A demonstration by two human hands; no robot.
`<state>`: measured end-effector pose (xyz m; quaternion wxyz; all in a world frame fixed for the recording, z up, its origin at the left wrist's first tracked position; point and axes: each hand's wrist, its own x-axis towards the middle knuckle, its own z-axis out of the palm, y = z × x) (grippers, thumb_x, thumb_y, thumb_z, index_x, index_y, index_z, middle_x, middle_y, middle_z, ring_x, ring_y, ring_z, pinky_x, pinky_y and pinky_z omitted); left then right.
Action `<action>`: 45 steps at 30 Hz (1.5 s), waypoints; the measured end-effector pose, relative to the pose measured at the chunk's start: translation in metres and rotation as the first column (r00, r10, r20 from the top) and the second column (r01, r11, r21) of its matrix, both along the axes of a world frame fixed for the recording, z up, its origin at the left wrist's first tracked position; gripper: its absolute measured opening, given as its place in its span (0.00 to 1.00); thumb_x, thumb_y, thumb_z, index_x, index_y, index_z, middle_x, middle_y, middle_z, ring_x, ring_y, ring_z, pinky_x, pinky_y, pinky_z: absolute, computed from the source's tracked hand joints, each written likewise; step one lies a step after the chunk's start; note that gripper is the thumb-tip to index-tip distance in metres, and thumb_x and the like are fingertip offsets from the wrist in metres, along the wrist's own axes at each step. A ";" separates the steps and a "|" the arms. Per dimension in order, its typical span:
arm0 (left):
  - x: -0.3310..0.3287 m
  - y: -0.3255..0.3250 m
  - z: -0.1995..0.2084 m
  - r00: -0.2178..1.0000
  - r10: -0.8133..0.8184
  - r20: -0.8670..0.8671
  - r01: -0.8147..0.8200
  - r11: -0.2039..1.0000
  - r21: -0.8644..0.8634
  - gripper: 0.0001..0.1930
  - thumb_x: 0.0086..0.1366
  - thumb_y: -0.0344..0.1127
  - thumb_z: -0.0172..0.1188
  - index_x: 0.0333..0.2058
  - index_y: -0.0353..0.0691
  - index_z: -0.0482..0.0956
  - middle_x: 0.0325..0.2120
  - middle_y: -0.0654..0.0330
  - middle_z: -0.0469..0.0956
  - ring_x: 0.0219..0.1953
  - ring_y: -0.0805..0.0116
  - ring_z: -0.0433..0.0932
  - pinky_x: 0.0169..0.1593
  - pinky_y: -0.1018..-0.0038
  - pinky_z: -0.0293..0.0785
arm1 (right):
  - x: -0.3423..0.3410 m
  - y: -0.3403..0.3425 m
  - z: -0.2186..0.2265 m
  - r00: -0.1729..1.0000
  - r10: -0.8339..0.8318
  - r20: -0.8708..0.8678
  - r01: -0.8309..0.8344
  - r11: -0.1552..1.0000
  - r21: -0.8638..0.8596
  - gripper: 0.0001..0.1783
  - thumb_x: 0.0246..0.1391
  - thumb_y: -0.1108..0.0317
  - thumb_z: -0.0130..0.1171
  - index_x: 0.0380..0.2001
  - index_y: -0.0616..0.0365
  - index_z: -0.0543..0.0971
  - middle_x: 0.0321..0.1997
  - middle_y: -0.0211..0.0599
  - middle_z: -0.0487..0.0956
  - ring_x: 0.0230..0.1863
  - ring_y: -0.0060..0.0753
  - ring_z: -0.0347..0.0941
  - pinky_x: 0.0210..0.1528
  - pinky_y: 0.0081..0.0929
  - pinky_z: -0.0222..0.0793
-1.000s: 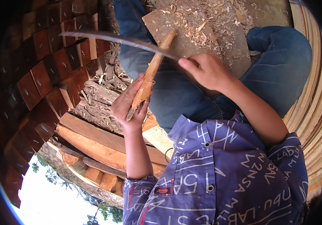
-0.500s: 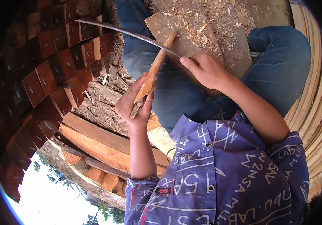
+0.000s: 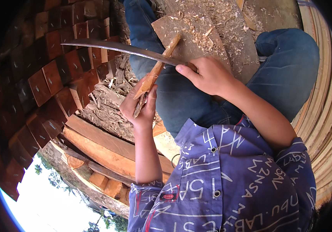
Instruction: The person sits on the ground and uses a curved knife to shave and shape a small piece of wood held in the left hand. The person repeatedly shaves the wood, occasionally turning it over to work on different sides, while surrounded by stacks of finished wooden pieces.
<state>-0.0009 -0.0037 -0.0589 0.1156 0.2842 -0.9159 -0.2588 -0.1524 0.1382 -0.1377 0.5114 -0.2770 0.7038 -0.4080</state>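
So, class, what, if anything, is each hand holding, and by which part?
The left hand holds a wooden stick by its near end; the right hand holds a long knife by its handle.

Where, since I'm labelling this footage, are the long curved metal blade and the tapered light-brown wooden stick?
Long curved metal blade [image 3: 123, 48]: head view, middle of its length.
Tapered light-brown wooden stick [image 3: 156, 72]: head view, middle of its shaft.

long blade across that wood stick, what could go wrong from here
The long blade crosses the wood stick beyond the left hand gripping it; a slip back toward that hand could cut it. In this view the blade also passes over the left leg, so an overshoot might catch it.
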 end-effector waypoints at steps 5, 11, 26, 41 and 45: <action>0.010 0.000 -0.006 0.995 0.002 -0.097 -0.003 1.000 -0.016 0.15 0.56 0.30 0.70 0.41 0.29 0.82 0.34 0.52 0.85 0.35 0.63 0.85 0.39 0.74 0.80 | 0.000 -0.004 0.024 0.999 0.034 0.035 -0.032 0.997 -0.074 0.36 0.60 0.36 0.46 0.24 0.61 0.82 0.20 0.53 0.77 0.29 0.57 0.78 0.37 0.48 0.72; 0.008 0.006 -0.002 0.997 -0.047 -0.065 0.047 0.999 0.000 0.14 0.57 0.29 0.70 0.40 0.30 0.83 0.34 0.52 0.85 0.36 0.63 0.85 0.40 0.73 0.81 | 0.004 0.008 -0.029 0.998 -0.056 0.037 0.052 0.994 0.096 0.38 0.62 0.39 0.47 0.18 0.68 0.76 0.14 0.52 0.71 0.18 0.45 0.71 0.27 0.43 0.64; 0.004 0.005 -0.009 0.995 -0.044 -0.091 0.042 0.999 -0.021 0.14 0.57 0.30 0.69 0.41 0.30 0.82 0.36 0.51 0.84 0.39 0.60 0.85 0.43 0.71 0.81 | -0.005 0.002 -0.035 1.000 -0.012 0.017 0.009 0.984 0.180 0.39 0.62 0.38 0.47 0.20 0.70 0.78 0.15 0.55 0.73 0.21 0.51 0.74 0.28 0.45 0.67; 0.011 -0.005 -0.016 0.990 0.007 -0.142 -0.007 1.000 0.000 0.15 0.57 0.29 0.69 0.42 0.28 0.82 0.35 0.50 0.84 0.35 0.65 0.85 0.39 0.75 0.80 | 0.006 -0.002 -0.031 0.992 -0.067 -0.103 0.072 0.996 0.049 0.36 0.58 0.36 0.49 0.24 0.64 0.82 0.21 0.56 0.78 0.29 0.58 0.78 0.34 0.48 0.72; 0.025 -0.013 -0.025 0.986 0.002 -0.165 0.008 0.998 0.062 0.15 0.56 0.28 0.70 0.42 0.28 0.82 0.35 0.51 0.85 0.35 0.67 0.85 0.37 0.76 0.80 | 0.004 0.008 -0.070 0.968 -0.138 -0.208 0.156 0.985 0.072 0.32 0.62 0.44 0.51 0.21 0.66 0.76 0.14 0.50 0.70 0.19 0.44 0.69 0.26 0.41 0.63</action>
